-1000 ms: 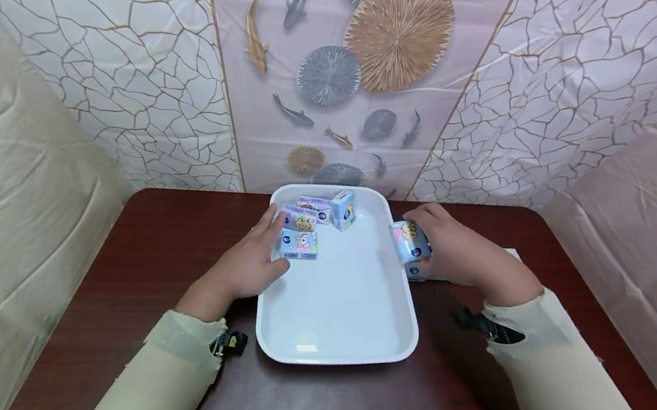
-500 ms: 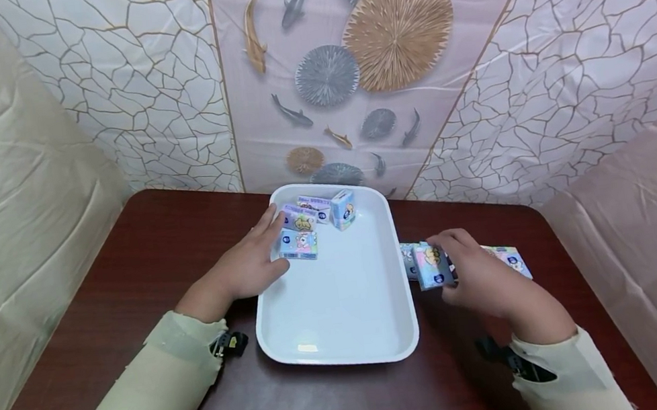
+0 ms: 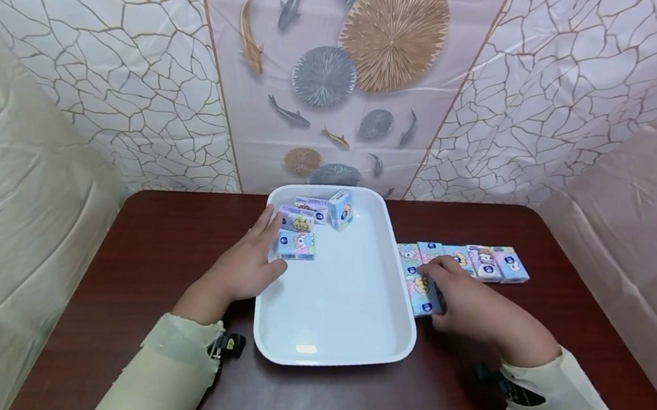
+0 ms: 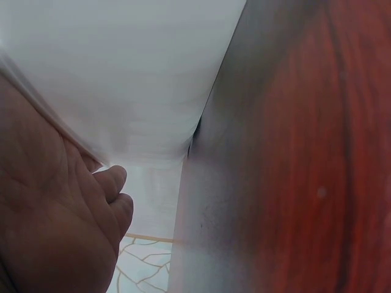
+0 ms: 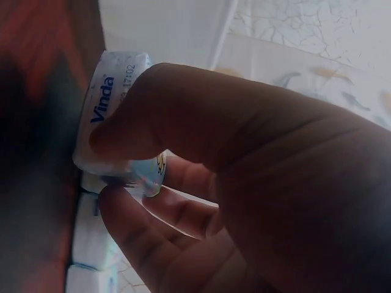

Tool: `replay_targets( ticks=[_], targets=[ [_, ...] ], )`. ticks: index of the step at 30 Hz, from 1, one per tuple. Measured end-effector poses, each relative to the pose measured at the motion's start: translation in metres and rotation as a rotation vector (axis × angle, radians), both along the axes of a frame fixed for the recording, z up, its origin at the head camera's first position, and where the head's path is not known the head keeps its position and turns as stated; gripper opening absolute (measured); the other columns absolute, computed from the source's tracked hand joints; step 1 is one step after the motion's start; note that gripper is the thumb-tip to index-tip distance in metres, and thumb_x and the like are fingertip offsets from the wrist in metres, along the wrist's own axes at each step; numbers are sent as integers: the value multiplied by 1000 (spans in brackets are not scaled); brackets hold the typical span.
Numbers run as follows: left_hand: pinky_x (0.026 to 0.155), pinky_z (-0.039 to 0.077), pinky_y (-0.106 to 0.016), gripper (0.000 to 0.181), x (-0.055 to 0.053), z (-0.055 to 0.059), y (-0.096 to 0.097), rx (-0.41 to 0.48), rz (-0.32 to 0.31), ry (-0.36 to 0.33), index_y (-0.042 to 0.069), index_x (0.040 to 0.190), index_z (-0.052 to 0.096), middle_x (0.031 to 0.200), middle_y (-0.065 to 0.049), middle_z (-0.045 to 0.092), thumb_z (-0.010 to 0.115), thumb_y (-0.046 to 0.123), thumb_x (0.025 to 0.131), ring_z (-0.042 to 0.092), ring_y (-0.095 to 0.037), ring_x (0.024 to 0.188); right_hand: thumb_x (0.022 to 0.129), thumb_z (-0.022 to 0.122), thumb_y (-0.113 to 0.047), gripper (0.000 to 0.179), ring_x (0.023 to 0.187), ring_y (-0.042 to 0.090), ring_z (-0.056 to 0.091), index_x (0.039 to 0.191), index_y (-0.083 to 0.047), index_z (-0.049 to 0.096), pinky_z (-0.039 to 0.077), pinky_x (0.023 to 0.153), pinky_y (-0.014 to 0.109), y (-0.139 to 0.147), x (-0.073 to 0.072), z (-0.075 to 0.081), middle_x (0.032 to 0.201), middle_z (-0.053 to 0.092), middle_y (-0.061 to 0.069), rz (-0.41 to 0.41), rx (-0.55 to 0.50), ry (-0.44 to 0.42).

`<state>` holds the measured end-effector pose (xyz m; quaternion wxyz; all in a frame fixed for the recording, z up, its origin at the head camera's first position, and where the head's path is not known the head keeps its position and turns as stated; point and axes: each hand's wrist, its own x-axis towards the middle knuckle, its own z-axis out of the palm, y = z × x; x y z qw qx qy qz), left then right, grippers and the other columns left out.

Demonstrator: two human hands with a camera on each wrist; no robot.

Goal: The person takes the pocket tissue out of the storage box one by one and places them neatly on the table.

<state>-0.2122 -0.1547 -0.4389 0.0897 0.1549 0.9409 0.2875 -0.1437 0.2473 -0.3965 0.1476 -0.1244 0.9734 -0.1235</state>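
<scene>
In the head view, my right hand (image 3: 470,304) pinches a small tissue pack (image 3: 421,299) beside the tray's right wall. Its wrapper reads "Vinda" in the right wrist view, where the thumb presses one side of the pack (image 5: 107,101) and fingers meet the other. This pack stands at the near left end of a row of similar tissue packs (image 3: 484,263) on the table. My left hand (image 3: 244,262) rests on the left rim of a white tray (image 3: 341,312), fingers spread, thumb over the inside. In the left wrist view, two fingers (image 4: 113,183) lie against the tray's outer wall.
Several tissue packs (image 3: 296,244) lie in the tray's far left part; one pack (image 3: 341,210) stands upright there. The dark red-brown table (image 3: 218,407) ends at a patterned curtain (image 3: 172,114) behind, with pale cloth (image 3: 639,210) along both sides.
My right hand has carried the tissue pack from the tray's right rim down to the table, toward me, at the row's near left end. The left hand has stayed on the rim.
</scene>
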Motion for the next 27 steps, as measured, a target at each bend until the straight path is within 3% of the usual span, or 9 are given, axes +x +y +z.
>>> replay_targets(
  ticks=[7,27],
  targets=[
    [123,31,-64,90,-1,-2,-1,4,-4,4,27,171,1,176,11,-18,54,43,100,7,-29,165,81,88,-19,81,98,20,58,152,-12,50,59,76,28,1,1,-8,148,44,12,-27,-19,-63],
    [121,33,-65,90,-3,-3,-1,-2,-3,6,28,171,0,177,10,-17,55,43,100,8,-29,165,82,88,-22,86,94,17,59,156,-11,47,57,75,26,5,1,-18,144,44,14,-3,-19,-57]
  ],
)
